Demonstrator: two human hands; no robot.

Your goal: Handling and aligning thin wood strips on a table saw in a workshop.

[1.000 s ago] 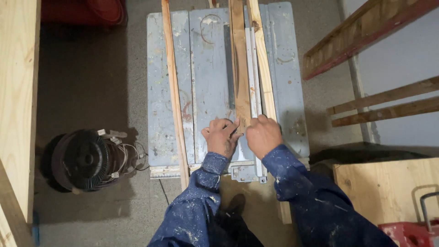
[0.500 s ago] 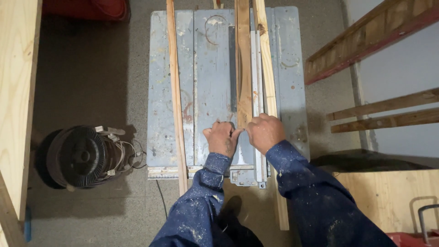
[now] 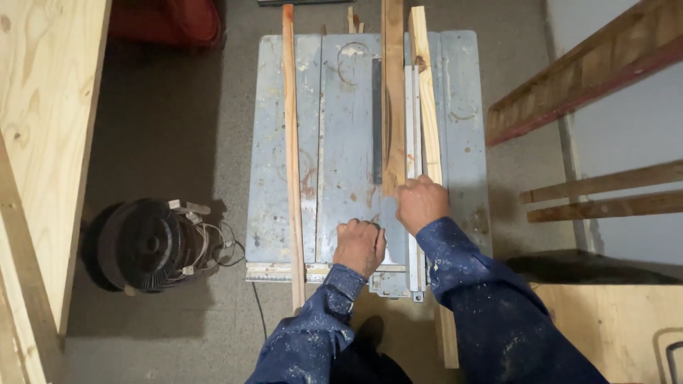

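From my head camera, my right hand [image 3: 421, 205] presses with fingers curled against the near end of the wide pale wooden plank [image 3: 393, 99], which lies lengthwise on the worn blue-grey metal saw counter [image 3: 334, 142] beside the silver fence rail [image 3: 412, 121]. My left hand [image 3: 360, 246] rests loosely closed on the counter's near edge, gripping nothing. A thin reddish wooden strip [image 3: 290, 142] lies along the left.

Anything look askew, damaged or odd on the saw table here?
Nothing is broken or spilled. The grey saw table is scuffed and ring-stained. A thin wood strip overhangs both table ends. The right hand presses the board; the left hand rests on the tabletop.
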